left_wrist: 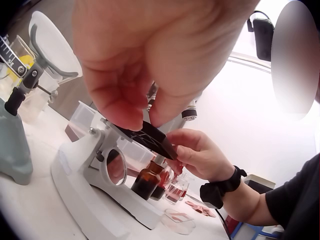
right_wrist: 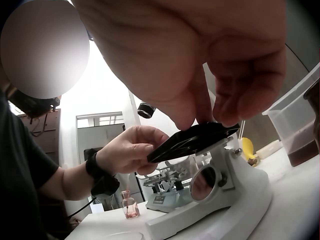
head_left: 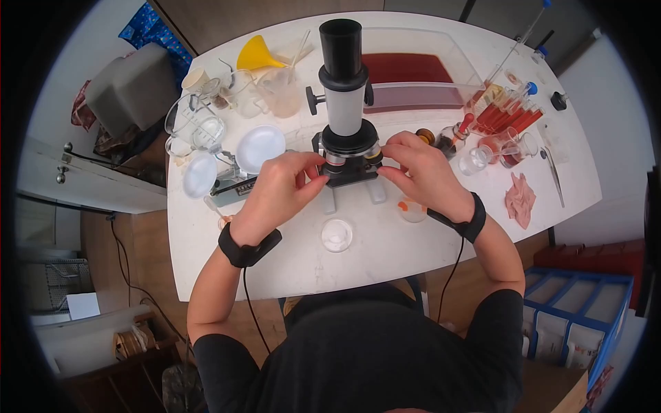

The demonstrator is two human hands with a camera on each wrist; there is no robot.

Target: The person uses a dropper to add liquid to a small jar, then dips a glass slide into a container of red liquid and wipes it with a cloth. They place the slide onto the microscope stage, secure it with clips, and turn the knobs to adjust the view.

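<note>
A microscope with a black eyepiece tube and pale body [head_left: 344,110] stands upright on the table. My left hand [head_left: 286,189] has thumb and fingertips at the left edge of its black stage [head_left: 351,172], under the objectives. On the opposite edge, my right hand [head_left: 427,172] pinches with thumb and index finger. The left wrist view shows curled fingers of the left hand [left_wrist: 155,60] on the stage [left_wrist: 150,139]; the right wrist view shows the right hand [right_wrist: 200,60] gripping the stage [right_wrist: 192,141] from above. Whether a slide lies between the fingertips, I cannot tell.
A small dish [head_left: 337,235] lies in front of the microscope, another dish [head_left: 412,210] to its right. Balance pans [head_left: 261,149] and glassware stand left. Behind is a clear tray [head_left: 420,93] of red liquid; right are red tubes [head_left: 509,113], a pink cloth [head_left: 520,201] and tweezers [head_left: 553,175].
</note>
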